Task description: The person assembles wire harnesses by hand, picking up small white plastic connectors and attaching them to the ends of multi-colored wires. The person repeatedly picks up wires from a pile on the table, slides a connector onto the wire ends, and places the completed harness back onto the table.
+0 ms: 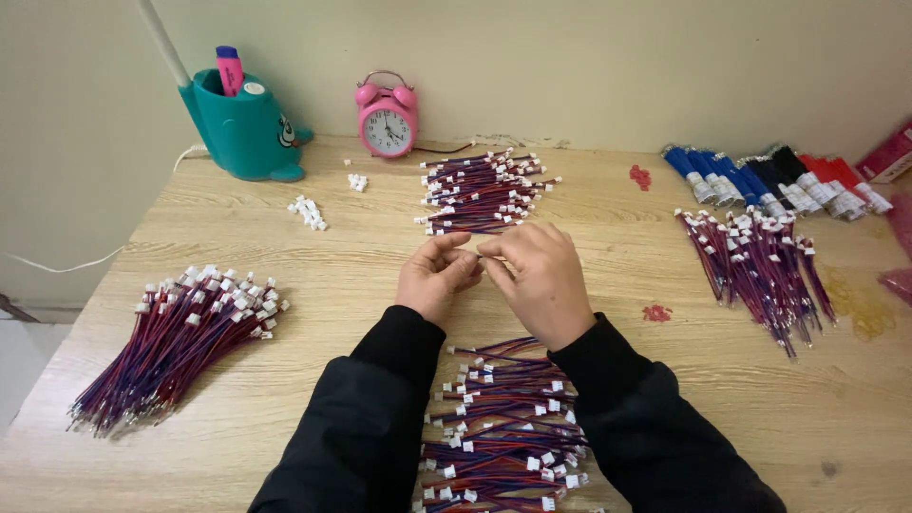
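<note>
The fingertips of both hands are brought together at the middle of the desk, where a thin wire lead [480, 255] appears to be pinched between them; it is too small for the grip to be told exactly. The left hand [435, 276] is curled, thumb laid over the bent fingers, its knuckles turned to the right. The right hand [540, 275] is held palm down, fingers bent toward the left hand, so that the two touch at the tips. Both forearms, in black sleeves [380, 408], are run in from the lower edge and are angled toward each other.

Between the sleeves a heap of red-and-blue leads with white connectors [503, 427] is spread. Just beyond the hands a second heap [480, 193] is laid; a third bundle [180, 332] lies well to the left, a fourth [760, 266] to the right. Loose white connectors [307, 211] are scattered at the upper left.

The surface is a pale wooden desk [313, 285], set against a cream wall. Along its back edge a teal pen holder [242, 123], a pink alarm clock [387, 116] and blue, black and red wire rolls [769, 176] are ranged.
</note>
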